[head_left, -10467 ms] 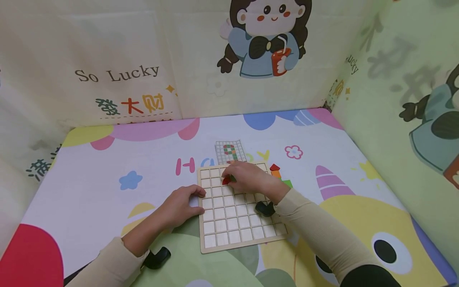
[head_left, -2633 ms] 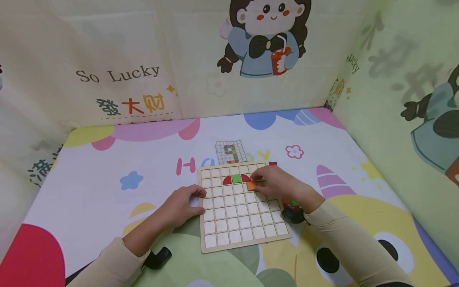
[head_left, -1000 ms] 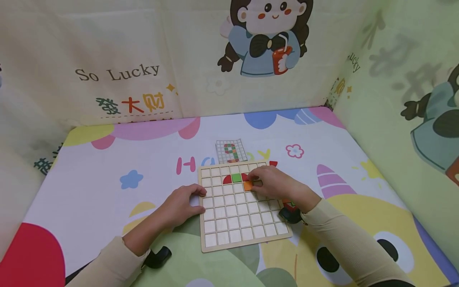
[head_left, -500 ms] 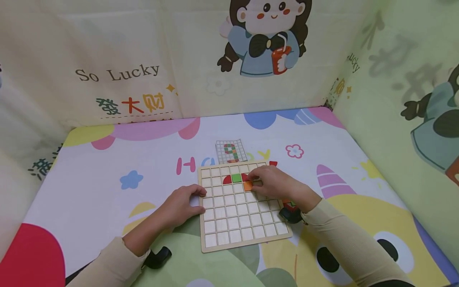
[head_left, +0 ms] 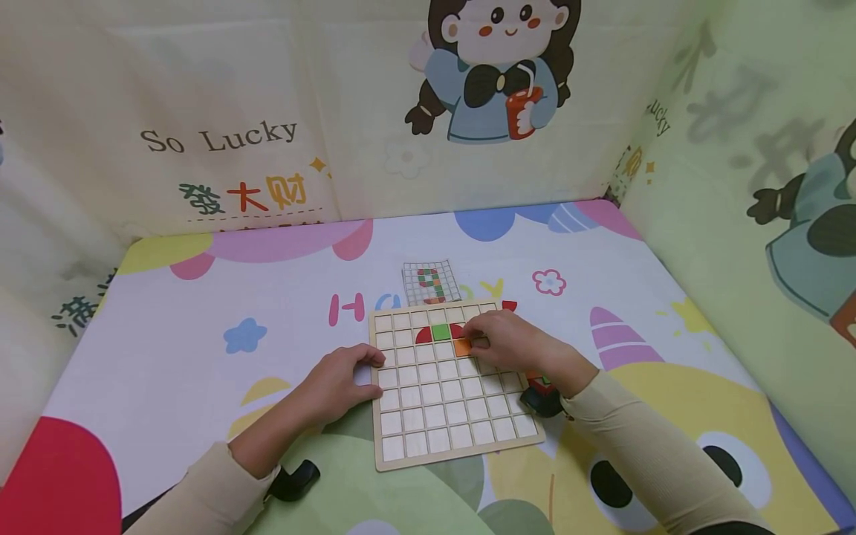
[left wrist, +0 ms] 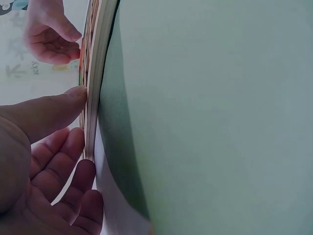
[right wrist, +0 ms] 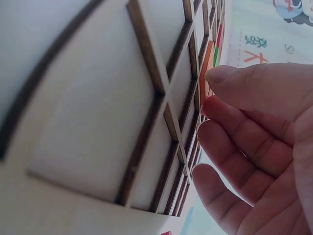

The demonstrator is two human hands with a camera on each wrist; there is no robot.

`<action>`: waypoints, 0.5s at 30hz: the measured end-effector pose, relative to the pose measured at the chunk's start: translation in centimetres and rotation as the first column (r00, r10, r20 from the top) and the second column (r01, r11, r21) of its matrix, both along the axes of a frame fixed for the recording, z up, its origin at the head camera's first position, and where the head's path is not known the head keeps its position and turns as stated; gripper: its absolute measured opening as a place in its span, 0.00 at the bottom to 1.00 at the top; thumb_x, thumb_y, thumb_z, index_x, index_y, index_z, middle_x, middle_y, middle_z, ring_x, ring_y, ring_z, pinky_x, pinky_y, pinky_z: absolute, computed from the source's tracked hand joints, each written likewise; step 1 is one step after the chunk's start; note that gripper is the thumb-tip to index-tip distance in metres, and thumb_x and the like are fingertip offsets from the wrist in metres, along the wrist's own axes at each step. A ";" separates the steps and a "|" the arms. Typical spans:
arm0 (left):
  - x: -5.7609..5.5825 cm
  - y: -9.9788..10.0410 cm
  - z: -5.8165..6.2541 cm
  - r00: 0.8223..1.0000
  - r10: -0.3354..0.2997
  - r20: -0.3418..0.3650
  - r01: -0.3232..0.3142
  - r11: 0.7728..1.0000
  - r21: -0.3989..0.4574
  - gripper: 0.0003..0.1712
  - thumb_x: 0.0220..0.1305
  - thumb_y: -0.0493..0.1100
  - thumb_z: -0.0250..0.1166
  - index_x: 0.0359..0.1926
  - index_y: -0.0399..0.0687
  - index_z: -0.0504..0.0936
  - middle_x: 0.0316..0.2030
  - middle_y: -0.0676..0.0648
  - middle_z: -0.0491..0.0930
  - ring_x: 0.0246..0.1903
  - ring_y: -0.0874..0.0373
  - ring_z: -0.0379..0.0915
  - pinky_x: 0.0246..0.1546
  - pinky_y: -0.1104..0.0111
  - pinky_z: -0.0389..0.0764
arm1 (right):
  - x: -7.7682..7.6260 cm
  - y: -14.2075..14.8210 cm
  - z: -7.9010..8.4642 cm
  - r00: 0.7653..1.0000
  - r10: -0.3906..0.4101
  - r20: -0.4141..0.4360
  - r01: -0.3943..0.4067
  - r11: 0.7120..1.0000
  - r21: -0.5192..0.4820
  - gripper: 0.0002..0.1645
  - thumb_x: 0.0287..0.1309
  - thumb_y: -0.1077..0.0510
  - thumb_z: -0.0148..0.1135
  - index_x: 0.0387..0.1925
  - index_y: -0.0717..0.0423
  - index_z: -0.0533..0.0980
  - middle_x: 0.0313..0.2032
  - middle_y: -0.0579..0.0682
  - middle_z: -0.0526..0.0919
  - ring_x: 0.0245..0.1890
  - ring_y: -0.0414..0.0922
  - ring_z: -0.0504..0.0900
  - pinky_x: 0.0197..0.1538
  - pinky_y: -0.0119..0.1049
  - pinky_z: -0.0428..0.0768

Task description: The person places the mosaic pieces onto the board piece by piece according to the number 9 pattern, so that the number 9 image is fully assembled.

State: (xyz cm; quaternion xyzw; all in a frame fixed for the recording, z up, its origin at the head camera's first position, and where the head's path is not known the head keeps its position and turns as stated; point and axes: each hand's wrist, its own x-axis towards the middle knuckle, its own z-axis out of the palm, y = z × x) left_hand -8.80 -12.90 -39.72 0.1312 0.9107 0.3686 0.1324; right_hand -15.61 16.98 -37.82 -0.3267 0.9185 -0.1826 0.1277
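A square wooden grid board (head_left: pixel 428 416) lies on the table. In its second row sit a rounded red tile (head_left: pixel 424 336), a green square tile (head_left: pixel 441 332) and another rounded red tile (head_left: pixel 456 330). An orange square tile (head_left: pixel 461 348) lies flat in the cell under the right-hand red one. My right hand (head_left: pixel 504 338) has its thumb on the orange tile and its index fingertip close by, with the other fingers loosely bent. At the board's left edge, my left hand (head_left: pixel 337 383) rests its thumb and relaxed fingertips against the frame.
Behind the board lies a small gridded card (head_left: pixel 430 282) with a coloured tile pattern. A red tile (head_left: pixel 510 305) shows past the far right corner. More red and green tiles (head_left: pixel 540 381) lie by the right edge, partly hidden by my wrist and its black camera (head_left: pixel 543 402).
Compared with the oldest frame, the green, second red and orange tiles are in the grid. The orange tile has shifted left into its cell. My left hand has stayed in place.
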 end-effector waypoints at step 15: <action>0.0 0.0 0.1 1.000 0.004 0.007 -0.004 1.000 -0.012 0.21 0.57 0.39 0.75 0.52 0.46 0.81 0.45 0.53 0.80 0.52 0.49 0.72 0.57 0.54 0.73 | 0.2 0.0 0.0 0.999 0.030 -0.012 -0.030 1.000 -0.004 0.15 0.61 0.58 0.69 0.48 0.57 0.83 0.44 0.45 0.85 0.47 0.48 0.80 0.55 0.44 0.77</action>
